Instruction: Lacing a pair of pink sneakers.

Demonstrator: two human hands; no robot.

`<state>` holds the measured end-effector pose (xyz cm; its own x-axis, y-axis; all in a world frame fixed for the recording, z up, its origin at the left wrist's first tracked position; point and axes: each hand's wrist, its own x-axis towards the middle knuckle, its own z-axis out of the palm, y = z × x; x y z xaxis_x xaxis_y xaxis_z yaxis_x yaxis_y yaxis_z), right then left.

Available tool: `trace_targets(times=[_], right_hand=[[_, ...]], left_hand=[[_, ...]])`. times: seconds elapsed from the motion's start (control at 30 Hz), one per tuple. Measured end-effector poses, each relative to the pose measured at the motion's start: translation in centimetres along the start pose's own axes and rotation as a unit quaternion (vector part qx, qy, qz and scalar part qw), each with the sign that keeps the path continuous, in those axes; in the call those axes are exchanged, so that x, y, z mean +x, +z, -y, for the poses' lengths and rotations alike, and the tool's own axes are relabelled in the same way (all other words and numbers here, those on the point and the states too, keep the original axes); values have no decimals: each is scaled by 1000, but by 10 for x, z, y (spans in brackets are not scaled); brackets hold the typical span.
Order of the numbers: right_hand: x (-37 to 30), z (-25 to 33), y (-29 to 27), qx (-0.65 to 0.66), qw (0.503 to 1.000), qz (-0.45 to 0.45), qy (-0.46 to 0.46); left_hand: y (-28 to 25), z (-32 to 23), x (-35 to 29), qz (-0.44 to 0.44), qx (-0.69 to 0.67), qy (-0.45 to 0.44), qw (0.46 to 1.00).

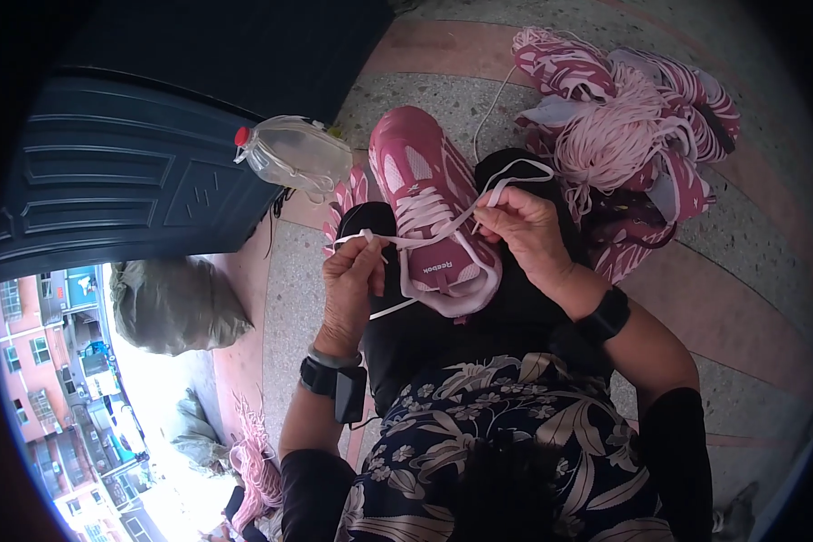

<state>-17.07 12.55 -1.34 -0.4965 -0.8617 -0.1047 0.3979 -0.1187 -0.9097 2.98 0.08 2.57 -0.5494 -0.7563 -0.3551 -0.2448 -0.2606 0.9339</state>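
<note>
A pink and maroon sneaker lies across my lap, toe pointing away from me and its collar nearest my body. White-pink shoelace runs through its eyelets, and the two ends stretch sideways above the tongue. My left hand pinches one lace end between thumb and fingertips, left of the shoe. To the right of it, my right hand pinches the other end, with a loop of lace curving above the fingers. The laces cross over the tongue between both hands.
A pile of maroon shoe parts with bundled pink laces lies at the right. A clear plastic bottle with a red cap rests at the left by a dark blue panelled door. A stuffed sack and more pink laces lie lower left.
</note>
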Motion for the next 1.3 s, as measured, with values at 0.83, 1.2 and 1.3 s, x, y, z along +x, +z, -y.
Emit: trace_targets(times=[0.83,1.2,1.3], right_hand=[[3,6,14,-411,819,77,-393],[-20,11,16,-491,828,81,-258],[-21,9,11,-561,760,90,-317]], left_hand=[[-6,16,-12,-17,-119,-36,992],[7,24,-11,3,-72,20,997],[8,25,-9,22,-88,23,996]])
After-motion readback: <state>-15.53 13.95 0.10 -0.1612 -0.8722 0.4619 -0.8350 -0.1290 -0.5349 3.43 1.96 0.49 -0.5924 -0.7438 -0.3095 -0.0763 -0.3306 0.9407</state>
